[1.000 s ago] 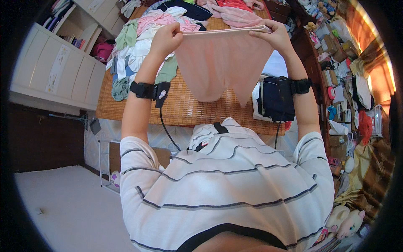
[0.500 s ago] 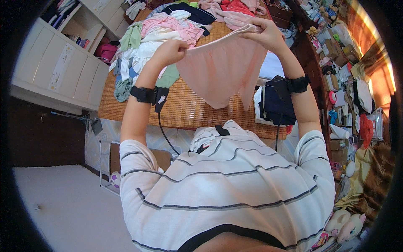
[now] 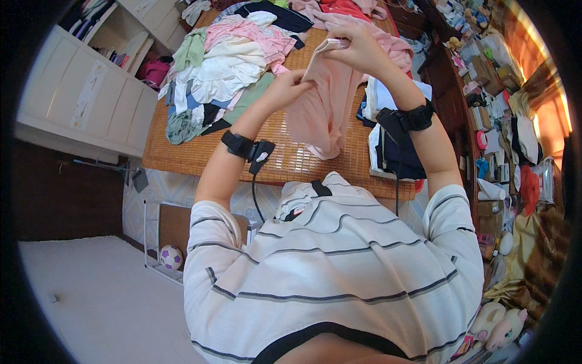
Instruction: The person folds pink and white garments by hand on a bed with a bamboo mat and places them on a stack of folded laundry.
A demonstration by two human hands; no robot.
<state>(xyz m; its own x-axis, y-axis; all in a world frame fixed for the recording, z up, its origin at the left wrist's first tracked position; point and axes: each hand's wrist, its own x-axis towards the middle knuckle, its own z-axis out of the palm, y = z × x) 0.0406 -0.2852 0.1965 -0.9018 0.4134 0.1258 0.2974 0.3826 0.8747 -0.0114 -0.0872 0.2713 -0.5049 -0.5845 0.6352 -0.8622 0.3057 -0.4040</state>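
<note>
A thin, pale pink skirt-like garment [image 3: 324, 115] hangs in front of me over the mat, its waistband uppermost and its lower part gathered in loose folds. My left hand [image 3: 288, 90] is closed on the lower left end of the waistband, thumb along the cloth. Higher and to the right, my right hand [image 3: 357, 51] pinches the other end, where the band looks doubled over. The band slants up from left to right between them. Whether the garment has separate legs I cannot tell from its folds.
A bamboo-slat mat [image 3: 212, 161] covers the bed-like surface. On its left lies a heap of mixed clothes [image 3: 233, 64]; on its right stand folded piles, with dark clothes [image 3: 400, 158] nearest. Pink fleecy clothing [image 3: 394, 51] lies at the back. A cluttered shelf [image 3: 485, 121] runs along the right.
My hands have come closer together, the left moving right and slightly down, the right moving left. The waistband, stretched wide before, is now short and folded, and the cloth hangs narrower.
</note>
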